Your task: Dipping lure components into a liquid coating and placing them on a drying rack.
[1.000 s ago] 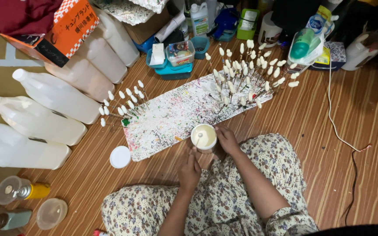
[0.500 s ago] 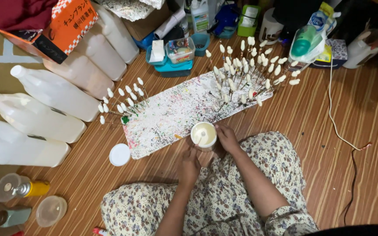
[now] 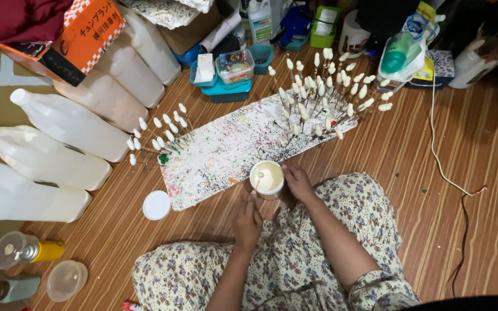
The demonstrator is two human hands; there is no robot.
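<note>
A small white cup of cream-coloured liquid (image 3: pixel 267 178) sits at the near edge of a paint-speckled board (image 3: pixel 226 150). My right hand (image 3: pixel 298 181) is wrapped around the cup's right side. My left hand (image 3: pixel 249 220) holds a thin stick whose white tip (image 3: pixel 260 175) is over the liquid. On the board's far right stands a cluster of several white-tipped sticks (image 3: pixel 324 86). Another group of white-tipped sticks (image 3: pixel 159 135) lies fanned at the board's left end.
Several large white plastic jugs (image 3: pixel 59 144) lie at left. A white lid (image 3: pixel 157 205) rests beside the board. An orange box (image 3: pixel 70 40), teal tubs (image 3: pixel 226 78), bottles and a spray can (image 3: pixel 27 250) ring the wooden floor. A cord (image 3: pixel 445 173) trails at right.
My left hand has lifted the stick so its tip is over the cup. The cup and my right hand have stayed where they were.
</note>
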